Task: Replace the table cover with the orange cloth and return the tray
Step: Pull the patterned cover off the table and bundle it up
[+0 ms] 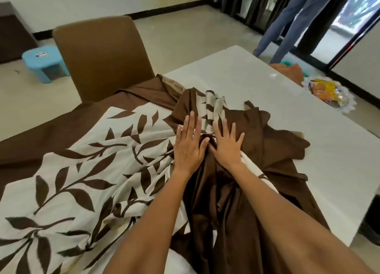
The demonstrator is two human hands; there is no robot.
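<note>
White table in a tiled room, far half already bare, brown chair pushed up to its far-left edge. Old brown leaf-print cover is bunched toward the middle of the table and still drapes the near half. Both hands lie on the bunch: left hand and right hand flat, fingers spread, palms down, pressing cloth rather than gripping it, thumbs nearly meeting over a fold. Step in hand looks like cover removal, roughly half done. Next move probably needs fingers closing on the gathered folds to drag the rest off the near side. Orange cloth sits crumpled at the table's far right corner, well apart from the hands. Just beside it, nearer the camera, the tray, clear with a frilled rim, holds orange and yellow packets; contents too blurred to name. Blue stool on the floor left of the chair.
</note>
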